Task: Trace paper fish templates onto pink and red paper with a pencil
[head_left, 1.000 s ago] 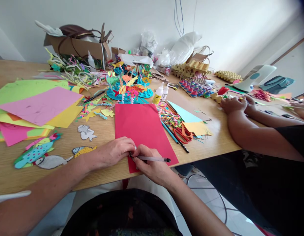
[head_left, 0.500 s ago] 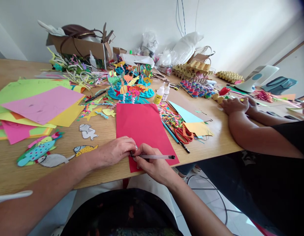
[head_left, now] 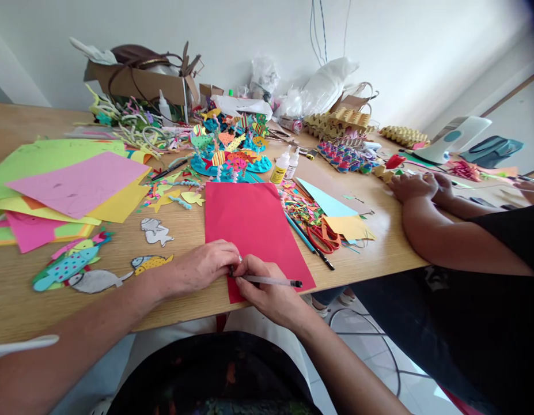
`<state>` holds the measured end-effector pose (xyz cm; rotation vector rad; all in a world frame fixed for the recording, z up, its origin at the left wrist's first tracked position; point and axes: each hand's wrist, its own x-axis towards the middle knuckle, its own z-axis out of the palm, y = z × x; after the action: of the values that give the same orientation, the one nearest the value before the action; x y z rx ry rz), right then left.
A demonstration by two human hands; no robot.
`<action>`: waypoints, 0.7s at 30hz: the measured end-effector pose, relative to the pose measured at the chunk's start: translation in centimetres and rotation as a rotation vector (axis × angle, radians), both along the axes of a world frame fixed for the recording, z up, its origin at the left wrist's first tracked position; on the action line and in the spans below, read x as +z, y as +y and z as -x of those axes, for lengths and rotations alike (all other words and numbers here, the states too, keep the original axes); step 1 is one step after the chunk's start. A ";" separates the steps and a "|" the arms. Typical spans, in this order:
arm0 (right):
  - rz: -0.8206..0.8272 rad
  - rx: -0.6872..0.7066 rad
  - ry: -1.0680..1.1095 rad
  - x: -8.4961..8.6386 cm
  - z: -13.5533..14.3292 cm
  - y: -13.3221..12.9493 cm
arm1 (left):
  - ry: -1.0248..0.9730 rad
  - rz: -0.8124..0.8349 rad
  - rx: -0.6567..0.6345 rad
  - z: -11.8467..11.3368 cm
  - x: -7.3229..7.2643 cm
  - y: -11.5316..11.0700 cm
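A sheet of red paper [head_left: 245,216] lies in front of me, its near corner at the table's edge. My right hand [head_left: 269,288] is closed around a clear-barrelled pen [head_left: 273,280], whose dark end points right; its tip is hidden by my fingers. Just beside it, my left hand [head_left: 210,262] presses on the paper's left edge with bent fingers held together. What is under those fingertips, if anything, is too small and covered to tell. Left of that hand lie a yellow fish cutout [head_left: 152,263], a grey fish cutout [head_left: 98,281] and a white fish cutout [head_left: 156,231].
Coloured paper sheets [head_left: 76,184] are piled at the left. Beyond the red sheet stand a fish decoration [head_left: 232,153] and glue bottles [head_left: 280,166]. Red-handled scissors [head_left: 324,237] and paper scraps [head_left: 305,204] lie to its right. Another person's hands [head_left: 416,187] rest farther right.
The pen has swung slightly, its dark end now a little lower and farther left. My right hand has shifted marginally; my left hand stays in place on the paper.
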<state>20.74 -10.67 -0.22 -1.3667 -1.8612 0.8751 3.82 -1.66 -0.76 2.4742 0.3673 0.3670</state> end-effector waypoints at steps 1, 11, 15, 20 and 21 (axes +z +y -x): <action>0.002 0.003 0.003 0.0 0.0 0.0 | -0.003 -0.001 -0.004 0.0 0.0 0.0; -0.006 -0.014 0.038 -0.2 -0.2 0.1 | -0.012 -0.017 -0.011 0.0 -0.1 0.1; -0.006 -0.027 0.044 -0.2 -0.2 0.2 | 0.000 -0.017 -0.003 0.0 0.0 0.0; -0.017 -0.044 0.054 -0.3 0.0 0.3 | -0.004 -0.004 -0.005 0.0 -0.1 0.1; -0.019 -0.044 0.058 -0.2 0.0 0.3 | -0.003 -0.004 -0.006 0.0 -0.2 0.1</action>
<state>20.69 -10.36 -0.46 -1.3511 -1.7849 0.8634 3.81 -1.58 -0.93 2.4780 0.3576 0.3694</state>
